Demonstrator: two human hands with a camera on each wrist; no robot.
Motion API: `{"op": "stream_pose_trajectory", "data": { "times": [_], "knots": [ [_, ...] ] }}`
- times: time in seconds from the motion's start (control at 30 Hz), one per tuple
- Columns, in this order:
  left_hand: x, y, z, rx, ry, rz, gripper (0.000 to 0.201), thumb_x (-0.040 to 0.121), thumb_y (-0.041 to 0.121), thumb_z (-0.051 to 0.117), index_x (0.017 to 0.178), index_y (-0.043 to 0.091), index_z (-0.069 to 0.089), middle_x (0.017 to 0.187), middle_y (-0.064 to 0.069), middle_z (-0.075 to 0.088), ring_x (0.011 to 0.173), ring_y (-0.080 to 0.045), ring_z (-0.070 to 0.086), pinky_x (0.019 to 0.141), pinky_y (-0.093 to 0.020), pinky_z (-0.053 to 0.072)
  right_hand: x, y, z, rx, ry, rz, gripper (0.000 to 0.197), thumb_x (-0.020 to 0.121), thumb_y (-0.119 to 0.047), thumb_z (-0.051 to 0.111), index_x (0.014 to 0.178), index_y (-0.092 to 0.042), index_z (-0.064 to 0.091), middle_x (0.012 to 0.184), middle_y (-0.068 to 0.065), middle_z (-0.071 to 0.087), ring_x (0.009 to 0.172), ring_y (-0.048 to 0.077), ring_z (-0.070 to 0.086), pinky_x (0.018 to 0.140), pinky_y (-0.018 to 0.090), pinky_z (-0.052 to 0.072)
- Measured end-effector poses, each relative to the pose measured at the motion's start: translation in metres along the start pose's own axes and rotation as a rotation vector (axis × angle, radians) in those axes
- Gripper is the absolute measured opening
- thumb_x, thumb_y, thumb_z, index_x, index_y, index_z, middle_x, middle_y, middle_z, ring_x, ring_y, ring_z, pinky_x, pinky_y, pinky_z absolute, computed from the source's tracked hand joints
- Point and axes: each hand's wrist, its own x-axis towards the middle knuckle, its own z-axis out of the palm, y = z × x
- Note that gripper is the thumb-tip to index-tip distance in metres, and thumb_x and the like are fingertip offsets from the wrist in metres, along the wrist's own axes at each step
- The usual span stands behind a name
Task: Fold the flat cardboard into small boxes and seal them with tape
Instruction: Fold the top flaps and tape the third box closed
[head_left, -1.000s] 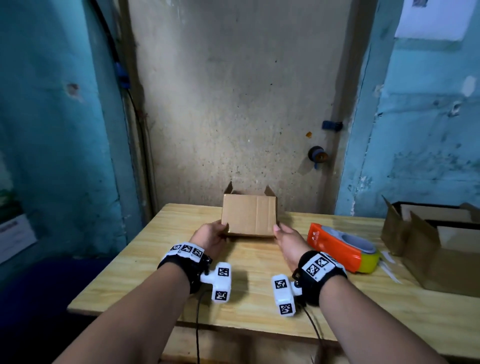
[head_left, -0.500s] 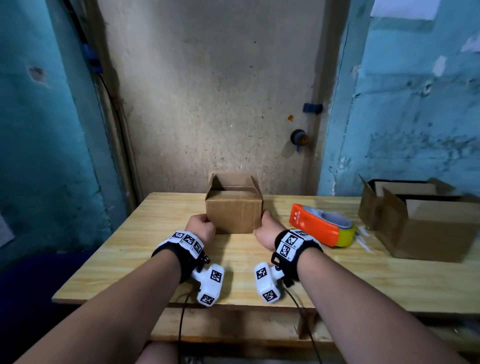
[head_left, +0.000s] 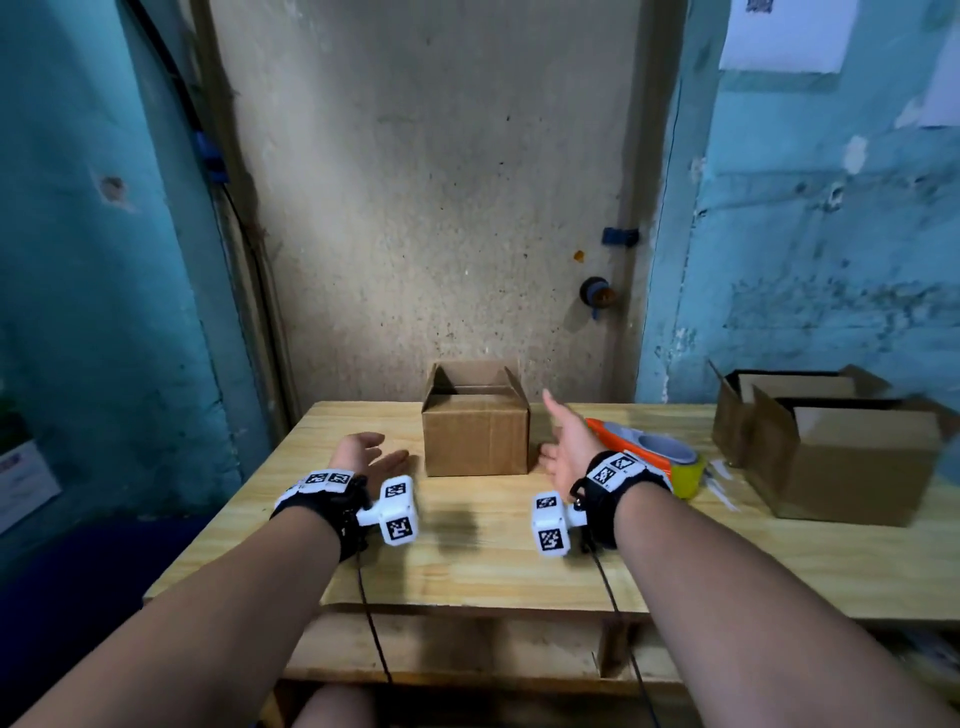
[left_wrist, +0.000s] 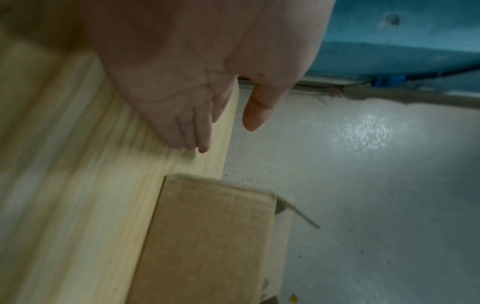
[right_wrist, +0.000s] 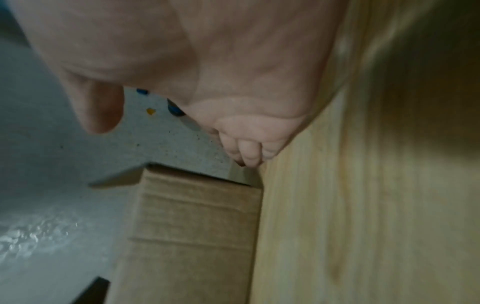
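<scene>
Rough teal walls and a bare concrete panel behind, plain wooden table (head_left: 467, 561) in front, and the small cardboard box (head_left: 475, 441) is sitting upright near the far edge of it, pretty much dead centre between the two hands. Its top flaps stand up and open, nothing folded over them.

Neither hand is touching the box. Left hand (head_left: 370, 457) hovers just beside its left side, palm facing in, fingers (left_wrist: 191, 131) straight and lying close together with the thumb apart. Right hand (head_left: 566, 447) is just off the right side, thumb pointing up and away; from the right wrist view the other fingers (right_wrist: 246, 152) look loosely bent and bunched, holding nothing.

So my read: the box is formed and stood up, and closing the top is the step in hand. Next move would be folding those flaps down, short ones first, then grabbing the orange tape dispenser (head_left: 644, 452) that lies just right of the right hand. One hand has to keep the flaps flat while the other runs the tape, otherwise they'll probably spring back up

Two more open boxes (head_left: 831, 457) sit at the far right of the table
</scene>
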Motion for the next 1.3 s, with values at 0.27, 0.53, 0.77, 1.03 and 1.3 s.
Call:
{"op": "stream_pose_trajectory", "data": {
  "times": [0.27, 0.53, 0.77, 1.03, 1.3],
  "knots": [
    [-0.006, -0.002, 0.004, -0.196, -0.052, 0.026, 0.062, 0.105, 0.043, 0.034, 0.153, 0.004, 0.036, 0.157, -0.016, 0.042, 0.144, -0.033, 0.04, 0.118, -0.047, 0.028, 0.005, -0.009, -0.009, 0.071, 0.094, -0.018, 0.12, 0.075, -0.099, 0.039, 0.168, -0.028, 0.011, 0.172, 0.021, 0.007, 0.158, 0.044, 0.012, 0.128, 0.06, 0.011],
    [-0.031, -0.015, 0.044, 0.124, -0.193, -0.037, 0.089, 0.099, 0.073, 0.017, 0.159, 0.008, 0.025, 0.165, -0.011, 0.027, 0.154, -0.027, 0.021, 0.124, -0.045, 0.009, -0.018, -0.01, 0.016, -0.049, -0.011, -0.023, 0.112, 0.087, -0.092, 0.018, 0.167, -0.014, 0.004, 0.174, 0.013, 0.006, 0.161, 0.033, 0.01, 0.129, 0.049, 0.009],
    [-0.047, 0.006, 0.072, 0.093, -0.261, 0.073, 0.093, 0.097, 0.076, 0.021, 0.159, 0.007, 0.025, 0.165, -0.011, 0.026, 0.155, -0.024, 0.02, 0.126, -0.038, 0.011, -0.038, -0.042, 0.013, 0.009, 0.006, -0.113, 0.111, 0.089, -0.09, 0.022, 0.167, -0.013, 0.005, 0.175, 0.011, 0.002, 0.162, 0.029, 0.006, 0.131, 0.045, 0.009],
    [-0.093, 0.016, 0.158, 0.118, -0.473, 0.191, 0.072, 0.104, 0.06, 0.032, 0.147, 0.003, 0.046, 0.135, -0.005, 0.06, 0.126, -0.018, 0.054, 0.109, -0.034, 0.039, -0.088, -0.104, -0.042, 0.037, 0.238, -0.327, 0.123, 0.073, -0.103, 0.027, 0.167, -0.024, 0.021, 0.173, 0.007, 0.02, 0.158, 0.03, 0.023, 0.128, 0.055, 0.017],
    [-0.15, -0.009, 0.23, 0.078, -0.664, 0.222, 0.065, 0.102, 0.057, 0.041, 0.14, 0.006, 0.057, 0.141, -0.009, 0.061, 0.119, -0.019, 0.06, 0.095, -0.03, 0.046, -0.135, -0.13, -0.136, 0.005, 0.511, -0.552, 0.117, 0.064, -0.106, 0.038, 0.147, -0.026, 0.057, 0.146, -0.005, 0.062, 0.131, 0.016, 0.058, 0.112, 0.04, 0.04]
  ]
}}
